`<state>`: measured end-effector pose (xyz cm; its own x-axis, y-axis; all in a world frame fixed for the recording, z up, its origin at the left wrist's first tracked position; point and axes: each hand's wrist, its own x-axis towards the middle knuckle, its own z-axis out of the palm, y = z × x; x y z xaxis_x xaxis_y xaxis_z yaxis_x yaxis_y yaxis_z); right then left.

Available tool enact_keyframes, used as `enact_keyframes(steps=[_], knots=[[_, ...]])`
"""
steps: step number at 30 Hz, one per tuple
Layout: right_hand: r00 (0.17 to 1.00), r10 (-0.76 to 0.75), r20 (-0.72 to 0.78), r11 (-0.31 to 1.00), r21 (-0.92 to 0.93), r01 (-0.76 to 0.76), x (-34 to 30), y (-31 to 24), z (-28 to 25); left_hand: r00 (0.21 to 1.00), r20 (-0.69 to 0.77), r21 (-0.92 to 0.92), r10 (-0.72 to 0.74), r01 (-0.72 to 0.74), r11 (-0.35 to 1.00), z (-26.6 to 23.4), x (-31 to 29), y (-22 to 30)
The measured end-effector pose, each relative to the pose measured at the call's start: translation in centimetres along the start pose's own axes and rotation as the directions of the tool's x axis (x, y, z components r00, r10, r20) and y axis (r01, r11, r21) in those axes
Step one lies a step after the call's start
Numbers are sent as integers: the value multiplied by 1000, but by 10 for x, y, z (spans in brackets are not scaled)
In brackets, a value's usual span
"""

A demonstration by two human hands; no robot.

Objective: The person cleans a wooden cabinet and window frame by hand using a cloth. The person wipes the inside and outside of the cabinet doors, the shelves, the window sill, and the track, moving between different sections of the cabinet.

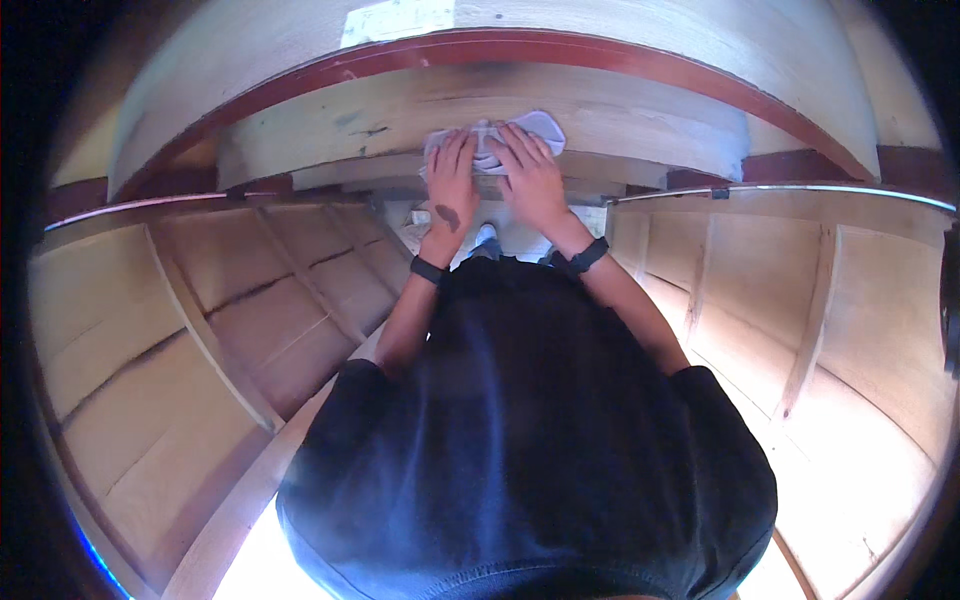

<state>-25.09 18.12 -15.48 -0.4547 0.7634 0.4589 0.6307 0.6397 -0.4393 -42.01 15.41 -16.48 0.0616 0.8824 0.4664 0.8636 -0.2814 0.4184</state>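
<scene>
Both hands lie flat on a pale cloth [490, 140] spread over a wooden ledge [600, 115]: left hand [452, 178] and right hand [530, 172] pressing it down, fingers open. Wiping looks under way; next likely needs steady sideways pressure.

A dark navy, short-sleeved shirt [530, 440] was worn, filling the lower middle of the frame, its sleeves ending above the elbows so that both forearms were left bare. A black band [427, 270] was worn on the left wrist, left of the frame's centre, and a similar black band [589, 255] was worn on the right wrist, just right of centre. A dark, irregular blotch [447, 215] was seen on the back of the left hand [452, 180], while no such mark was seen on the right hand [532, 175].
</scene>
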Motion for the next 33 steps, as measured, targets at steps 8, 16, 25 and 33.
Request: enact_keyframes(steps=[8, 16, 25, 33], knots=[[961, 224, -160, 944, -211, -255, -54, 62, -73, 927, 211, -121, 311, -291, 949, 50, 38, 80], [912, 276, -303, 920, -191, -342, -57, 69, -64, 923, 201, -208, 329, -288, 935, 59, 41, 101], [989, 103, -106, 994, -36, -107, -7, 4, -5, 989, 101, -65, 111, -105, 992, 7, 9, 5], [987, 12, -158, 999, 39, -6, 10, -17, 11, 995, -99, -90, -14, 5, 996, 3, 1, -4]])
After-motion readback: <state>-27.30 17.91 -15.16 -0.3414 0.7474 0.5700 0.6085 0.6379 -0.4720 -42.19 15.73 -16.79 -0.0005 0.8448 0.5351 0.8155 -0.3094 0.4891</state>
